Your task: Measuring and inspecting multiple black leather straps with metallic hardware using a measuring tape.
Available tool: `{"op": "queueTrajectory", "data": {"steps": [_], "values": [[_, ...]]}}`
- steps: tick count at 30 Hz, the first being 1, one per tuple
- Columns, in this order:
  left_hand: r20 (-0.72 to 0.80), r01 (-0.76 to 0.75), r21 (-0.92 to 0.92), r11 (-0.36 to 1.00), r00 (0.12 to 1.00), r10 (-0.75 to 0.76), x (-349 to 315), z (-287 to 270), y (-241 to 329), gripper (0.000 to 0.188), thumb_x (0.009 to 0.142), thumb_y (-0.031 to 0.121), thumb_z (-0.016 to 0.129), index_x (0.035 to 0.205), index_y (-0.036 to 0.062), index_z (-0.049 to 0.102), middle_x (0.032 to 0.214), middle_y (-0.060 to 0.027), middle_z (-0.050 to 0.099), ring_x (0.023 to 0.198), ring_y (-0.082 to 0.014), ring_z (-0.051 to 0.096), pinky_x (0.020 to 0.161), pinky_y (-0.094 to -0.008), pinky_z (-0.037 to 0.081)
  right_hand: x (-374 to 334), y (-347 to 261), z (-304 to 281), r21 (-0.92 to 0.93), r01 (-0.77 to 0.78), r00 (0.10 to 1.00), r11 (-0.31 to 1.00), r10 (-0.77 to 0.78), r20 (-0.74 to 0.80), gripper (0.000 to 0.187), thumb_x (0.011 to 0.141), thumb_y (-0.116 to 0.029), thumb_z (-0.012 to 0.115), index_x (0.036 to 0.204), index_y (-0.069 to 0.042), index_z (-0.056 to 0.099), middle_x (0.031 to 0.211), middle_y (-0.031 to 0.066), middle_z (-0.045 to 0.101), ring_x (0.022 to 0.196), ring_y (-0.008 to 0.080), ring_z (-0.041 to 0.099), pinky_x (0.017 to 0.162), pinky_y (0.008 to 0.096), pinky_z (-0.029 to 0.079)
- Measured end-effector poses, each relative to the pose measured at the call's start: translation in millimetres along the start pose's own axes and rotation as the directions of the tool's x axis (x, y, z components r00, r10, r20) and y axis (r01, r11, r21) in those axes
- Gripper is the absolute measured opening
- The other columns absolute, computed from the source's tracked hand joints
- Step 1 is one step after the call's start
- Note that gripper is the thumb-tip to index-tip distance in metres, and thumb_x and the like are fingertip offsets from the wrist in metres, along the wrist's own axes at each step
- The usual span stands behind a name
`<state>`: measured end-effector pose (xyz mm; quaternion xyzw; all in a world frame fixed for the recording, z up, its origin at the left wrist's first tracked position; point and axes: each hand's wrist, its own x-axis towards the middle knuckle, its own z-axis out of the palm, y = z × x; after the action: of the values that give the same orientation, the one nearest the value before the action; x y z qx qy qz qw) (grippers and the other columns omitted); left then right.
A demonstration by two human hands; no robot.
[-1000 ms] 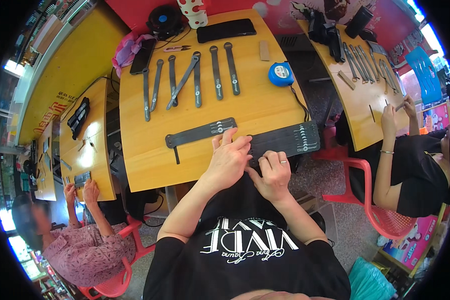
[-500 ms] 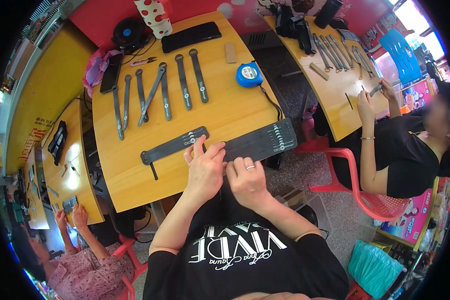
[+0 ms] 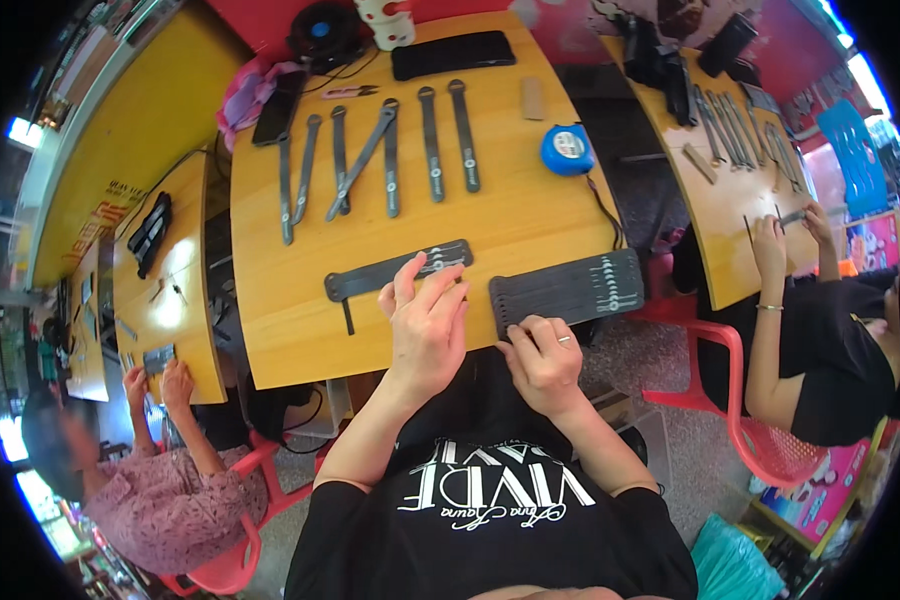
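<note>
My left hand [image 3: 428, 325] is raised with its fingers apart, just in front of a narrow dark-grey row of joined straps [image 3: 385, 276] with pale markings. It partly covers that row, from which one loose strip hangs toward me. My right hand [image 3: 545, 365] has its fingers curled together at the near-left edge of a wider dark panel of side-by-side straps [image 3: 560, 292]. What its fingertips pinch, if anything, is hidden. Beyond both hands, several loose dark straps [image 3: 433, 145] with looped ends lie on the wooden table [image 3: 290, 345], two of them crossed.
A blue tape measure [image 3: 567, 150], a tan block [image 3: 533, 99], a black pouch [image 3: 453, 55], a phone [image 3: 279, 108] and small snips [image 3: 351, 91] lie farther back. Other people work at the tables on both sides. A red chair [image 3: 725, 390] stands at the right.
My left hand has come away from my right hand and its fingers have spread, uncovering the wide panel's left end. My right hand stays at the panel's near edge. The whole view has shifted.
</note>
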<state>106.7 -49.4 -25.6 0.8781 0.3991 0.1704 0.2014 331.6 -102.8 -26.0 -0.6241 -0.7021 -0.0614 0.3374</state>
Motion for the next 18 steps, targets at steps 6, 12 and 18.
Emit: {"op": "queueTrajectory", "data": {"steps": [6,12,18], "values": [[-0.006,0.014,0.033,0.999,1.0,-0.014,0,-13,-3,0.034,0.078,0.003,0.066,0.111,-0.0028,0.064,0.129,-0.0074,0.056,0.128,-0.0365,0.038,0.099,-0.0487,0.03,-7,-60,31,0.236,0.004,0.997,0.972,-0.021,0.069,0.033,0.06,-0.019,0.084,0.079,-0.003,0.063,0.084,0.0093,0.056,0.074,0.0273,0.054,0.063,0.0361,0.044],[0.015,0.008,0.007,1.0,1.0,-0.009,2,-18,-6,0.028,0.077,0.005,0.068,0.104,-0.0019,0.067,0.125,-0.0066,0.059,0.126,-0.0354,0.04,0.1,-0.0485,0.029,-5,-70,37,0.175,-0.001,0.995,0.985,-0.017,0.101,0.03,0.06,-0.018,0.082,0.076,-0.003,0.061,0.084,0.0095,0.055,0.073,0.0274,0.051,0.063,0.0369,0.041],[-0.061,0.08,0.008,0.997,0.995,-0.079,-8,-25,-10,0.024,0.073,0.008,0.073,0.096,0.0006,0.07,0.116,-0.0046,0.064,0.121,-0.0346,0.047,0.098,-0.0481,0.03,-4,-81,42,0.296,-0.074,0.984,0.952,0.021,0.177,0.027,0.06,-0.01,0.081,0.073,-0.002,0.059,0.082,0.0118,0.054,0.073,0.0295,0.051,0.064,0.038,0.042]]}}
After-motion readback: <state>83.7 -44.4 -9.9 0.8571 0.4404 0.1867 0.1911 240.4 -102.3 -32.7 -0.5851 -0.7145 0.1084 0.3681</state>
